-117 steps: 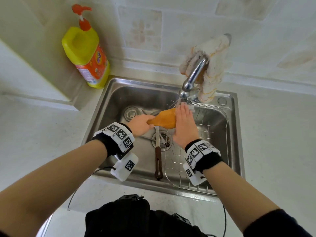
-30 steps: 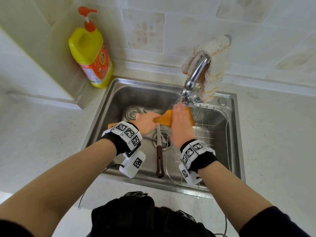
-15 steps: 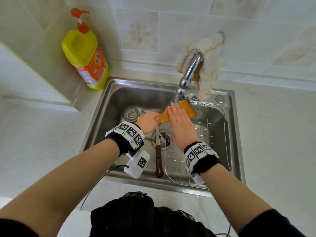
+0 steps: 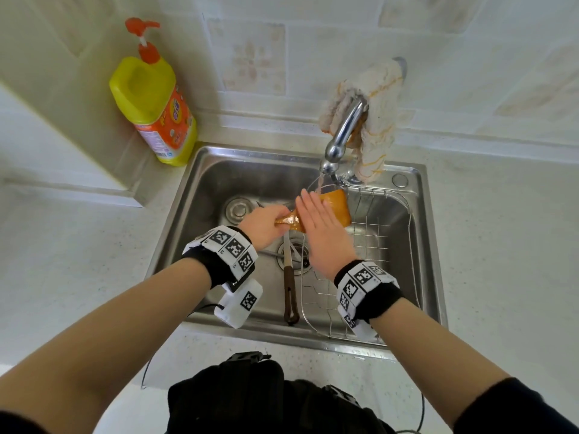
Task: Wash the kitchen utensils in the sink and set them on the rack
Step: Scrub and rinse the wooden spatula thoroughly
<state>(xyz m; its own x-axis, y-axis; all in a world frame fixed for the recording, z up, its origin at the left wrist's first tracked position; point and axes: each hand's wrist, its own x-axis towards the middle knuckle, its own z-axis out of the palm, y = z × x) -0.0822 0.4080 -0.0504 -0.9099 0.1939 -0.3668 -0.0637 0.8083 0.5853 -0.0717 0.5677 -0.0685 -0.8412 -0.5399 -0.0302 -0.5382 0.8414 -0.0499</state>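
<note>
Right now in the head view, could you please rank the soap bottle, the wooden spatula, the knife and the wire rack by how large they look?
1. Wire rack, clearly largest.
2. Soap bottle.
3 and 4. Knife and wooden spatula: unsure, since both hands hide much of the spatula.

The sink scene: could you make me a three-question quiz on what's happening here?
1. True or false: water is running from the tap onto the wooden spatula.
2. Which hand grips the spatula's handle? A) left hand B) right hand
3. Fill in: the brown-handled knife lies in the sink beside the wire ____.

Key: 1 true; 2 A, while the right hand lies flat on the blade; 3 rack.
</note>
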